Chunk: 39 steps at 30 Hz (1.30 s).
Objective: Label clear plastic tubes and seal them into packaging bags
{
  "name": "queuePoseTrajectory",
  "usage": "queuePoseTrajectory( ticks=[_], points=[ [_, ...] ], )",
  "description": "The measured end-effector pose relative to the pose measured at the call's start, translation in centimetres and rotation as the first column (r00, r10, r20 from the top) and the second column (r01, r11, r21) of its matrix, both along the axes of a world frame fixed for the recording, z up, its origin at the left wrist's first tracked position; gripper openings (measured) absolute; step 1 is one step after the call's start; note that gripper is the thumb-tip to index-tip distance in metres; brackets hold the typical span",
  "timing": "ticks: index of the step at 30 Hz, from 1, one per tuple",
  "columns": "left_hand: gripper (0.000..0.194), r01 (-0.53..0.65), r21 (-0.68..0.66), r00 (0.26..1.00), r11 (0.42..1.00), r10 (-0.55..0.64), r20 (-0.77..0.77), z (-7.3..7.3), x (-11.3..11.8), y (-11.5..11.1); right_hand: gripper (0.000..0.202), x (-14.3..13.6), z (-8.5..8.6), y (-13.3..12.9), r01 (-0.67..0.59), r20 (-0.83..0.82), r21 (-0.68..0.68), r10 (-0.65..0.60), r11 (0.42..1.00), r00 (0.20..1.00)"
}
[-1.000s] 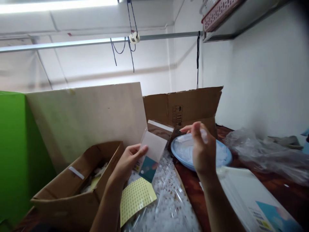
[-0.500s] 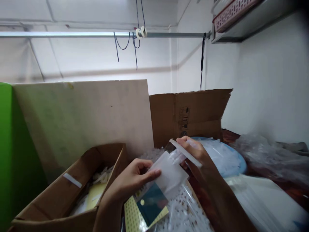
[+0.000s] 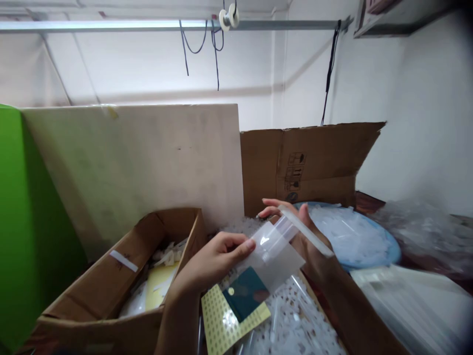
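Observation:
My left hand (image 3: 218, 256) pinches the edge of a clear plastic sheet (image 3: 279, 268) between thumb and fingers. At the sheet's lower end is a dark green rectangle (image 3: 246, 296) with a small pale round dot near its corner. Beneath lies a yellow sheet of round dots (image 3: 216, 320). My right hand (image 3: 308, 236) has its upper fingers stretched out and its thumb raised. A white plastic strip (image 3: 306, 229) lies across its palm, with a curved clear piece beside it; the lower fingers are hidden behind the plastic.
An open cardboard box (image 3: 99, 291) with scraps stands left. Small plastic pieces (image 3: 295, 315) fill a tray below my hands. A blue round tray (image 3: 393, 251) of clear pieces and stacked white bags (image 3: 414, 301) are right. A cardboard flap (image 3: 314, 162) stands behind.
My right hand's upper fingers have straightened and spread from their earlier curl. The clear sheet remains in my left hand. The view has tilted down and shifted slightly left.

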<state>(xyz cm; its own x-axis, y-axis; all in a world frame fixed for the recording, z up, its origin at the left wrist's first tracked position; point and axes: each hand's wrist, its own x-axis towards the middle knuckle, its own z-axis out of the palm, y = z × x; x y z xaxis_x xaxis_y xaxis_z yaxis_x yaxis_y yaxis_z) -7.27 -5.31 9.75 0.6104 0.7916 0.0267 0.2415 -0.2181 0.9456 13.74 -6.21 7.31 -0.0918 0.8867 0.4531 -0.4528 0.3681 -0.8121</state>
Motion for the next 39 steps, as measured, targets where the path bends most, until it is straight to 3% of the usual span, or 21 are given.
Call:
queuePoseTrajectory(
  ticks=[4, 7, 10, 18, 25, 29, 39],
  points=[
    [0.051, -0.060, -0.029, 0.996, 0.998, 0.062, 0.070, -0.2, -0.4, 0.2, 0.028, 1.1, 0.0, 0.0, 0.192, -0.026, 0.104, -0.190, 0.976, 0.981],
    [0.052, -0.082, -0.043, 0.993, 0.996, 0.086, 0.084, -0.2, -0.7, 0.2, 0.022, 1.8, -0.2, 0.1, 0.247, 0.029, 0.190, -0.257, 0.950, 0.966],
    [0.051, -0.096, -0.026, 0.992, 0.995, 0.098, 0.082, -0.1, -0.8, 0.2, 0.023, 2.1, -0.2, 0.0, 0.252, 0.111, 0.188, -0.276, 0.949, 0.955],
    [0.050, -0.076, 0.042, 0.995, 0.996, 0.073, 0.061, 0.1, -0.5, 0.0, 0.013, 2.5, 1.3, -1.4, 0.100, 0.395, 0.240, -0.191, 0.966, 0.899],
    [0.050, -0.042, 0.036, 0.999, 0.998, 0.042, 0.005, 0.3, -0.9, -0.2, 0.012, 3.0, 1.4, -1.7, -0.053, 0.505, 0.222, -0.068, 0.974, 0.860],
    [0.052, -0.015, 0.098, 0.999, 0.995, 0.019, -0.043, 0.3, -1.0, -0.2, 0.010, 3.2, 1.2, -1.6, -0.142, 0.537, 0.189, 0.019, 0.972, 0.843],
    [0.049, 0.023, 0.129, 0.995, 0.991, -0.009, -0.104, 0.4, -0.7, -0.3, 0.016, 3.7, 1.1, -1.6, -0.112, 0.659, 0.078, 0.033, 0.991, 0.751]
  ],
)
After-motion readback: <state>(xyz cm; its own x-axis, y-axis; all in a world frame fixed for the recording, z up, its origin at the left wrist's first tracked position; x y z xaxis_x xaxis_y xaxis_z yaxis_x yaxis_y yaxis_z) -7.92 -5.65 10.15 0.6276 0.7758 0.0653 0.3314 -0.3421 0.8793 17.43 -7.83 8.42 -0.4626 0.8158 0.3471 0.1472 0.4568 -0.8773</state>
